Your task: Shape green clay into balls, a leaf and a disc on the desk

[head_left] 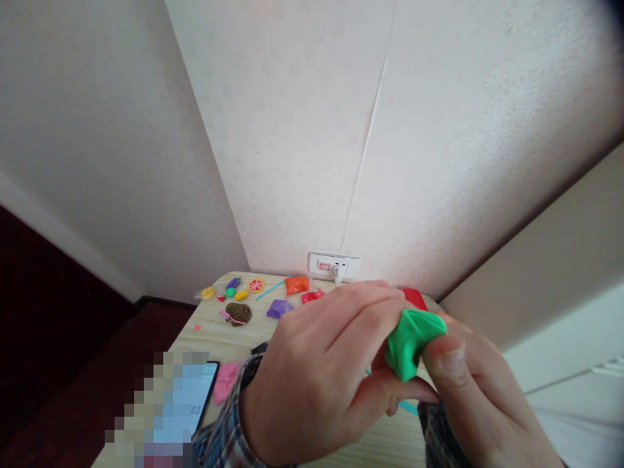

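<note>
Left hand and right hand meet close under the camera, both pinching one lump of green clay between fingertips and thumbs. The lump sits in the air above the near edge of the worktop, not resting on anything. Plaid cuffs show at both wrists.

Risks, as judged from this grip:
- Soft clay held only at the fingertips; a hard pull could tear it, and a piece could drop to the worktop or off its edge to the dark floor.
- A bit of red clay shows just behind the fingers; contact with it could smear colours together.
- A phone lies near the left wrist, beside a pink piece; a dropped scrap or a sleeve could foul its screen.
- The hands block the view of the worktop below them, so anything lying there could be knocked.

Farther back: small coloured clay pieces, a brown lump, a purple piece, an orange piece, and a wall socket with a plug in it.

Writing: the phone screen shows faint marks, too blurred to read. No brand or label legible anywhere.
</note>
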`<state>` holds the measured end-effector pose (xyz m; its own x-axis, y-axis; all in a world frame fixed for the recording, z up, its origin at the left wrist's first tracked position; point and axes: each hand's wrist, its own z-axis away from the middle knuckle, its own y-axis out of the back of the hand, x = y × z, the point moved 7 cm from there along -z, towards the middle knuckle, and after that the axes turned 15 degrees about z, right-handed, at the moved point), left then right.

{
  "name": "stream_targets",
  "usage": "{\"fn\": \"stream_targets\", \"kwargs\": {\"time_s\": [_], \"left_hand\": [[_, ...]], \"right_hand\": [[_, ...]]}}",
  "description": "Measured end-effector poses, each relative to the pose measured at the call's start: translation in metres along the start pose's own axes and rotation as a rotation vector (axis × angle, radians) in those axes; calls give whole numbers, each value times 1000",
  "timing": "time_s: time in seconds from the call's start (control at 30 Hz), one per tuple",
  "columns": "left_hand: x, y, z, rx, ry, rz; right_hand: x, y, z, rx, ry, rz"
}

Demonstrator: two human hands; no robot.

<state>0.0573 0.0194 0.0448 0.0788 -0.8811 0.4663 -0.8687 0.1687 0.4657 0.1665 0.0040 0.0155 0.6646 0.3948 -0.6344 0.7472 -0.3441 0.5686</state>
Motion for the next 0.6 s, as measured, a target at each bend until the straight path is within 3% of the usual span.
{"fn": "stream_targets", "kwargs": {"time_s": [0.17, 0.3, 0.4, 0.5, 0.6], "left_hand": [[3, -1, -1, -39, -32, -17], [-10, -1, 1, -150, 119, -113], [-37, -12, 13, -261, 287, -84], [-79, -44, 43, -385, 489, 236], [-132, -64, 79, -262, 677, 460]], "right_hand": [[1, 5, 0, 37, 50, 114], [6, 1, -10, -80, 116, 219], [34, -15, -6, -237, 36, 213], [73, -38, 7, -303, -83, 107], [111, -57, 20, -177, -163, 132]]}}
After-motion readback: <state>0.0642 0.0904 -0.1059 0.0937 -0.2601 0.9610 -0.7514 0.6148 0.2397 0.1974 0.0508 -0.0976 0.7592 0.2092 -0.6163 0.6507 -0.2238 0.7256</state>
